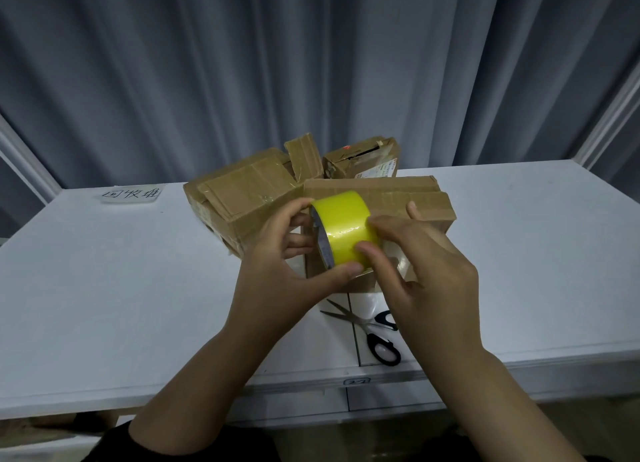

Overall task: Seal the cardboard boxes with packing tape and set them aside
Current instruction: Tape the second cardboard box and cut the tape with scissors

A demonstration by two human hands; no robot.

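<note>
yellow tape roll [346, 227], brown boxes [242, 191].

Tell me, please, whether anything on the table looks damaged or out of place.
Yes. The far box is torn along its top, showing a dark gap, and a cardboard flap sticks up between it and the left box. The scissors lie open.
</note>
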